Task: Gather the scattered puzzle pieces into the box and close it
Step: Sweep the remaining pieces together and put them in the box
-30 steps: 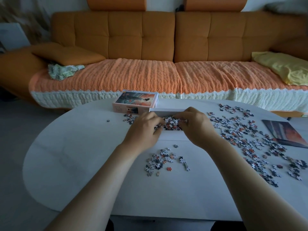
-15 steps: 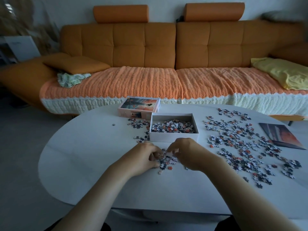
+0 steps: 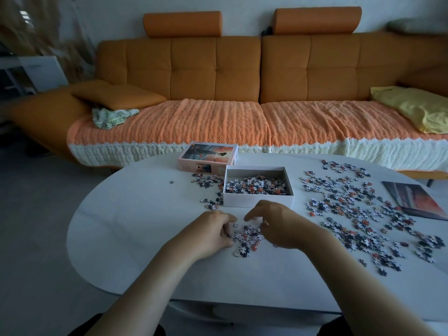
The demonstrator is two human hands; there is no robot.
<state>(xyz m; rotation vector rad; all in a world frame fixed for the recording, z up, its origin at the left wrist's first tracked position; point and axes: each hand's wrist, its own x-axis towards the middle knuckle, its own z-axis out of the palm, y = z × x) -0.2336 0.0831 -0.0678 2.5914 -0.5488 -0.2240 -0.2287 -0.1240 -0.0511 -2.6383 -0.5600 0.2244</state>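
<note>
Carefully, I cup my left hand point(image 3: 213, 232) and right hand point(image 3: 278, 226), fingers curled but gripping nothing, around the near pile of puzzle pieces point(image 3: 247, 240): light, loose, best scooped from beneath.

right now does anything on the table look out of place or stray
One lone puzzle piece lies apart on the table, well left of the open box. The rest are loose heaps, as expected mid-gathering. Nothing looks damaged.

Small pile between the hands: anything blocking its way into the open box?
Nothing visible. The small pile lies between the left hand and right hand, just in front of the open box; only bare table separates them.
</note>
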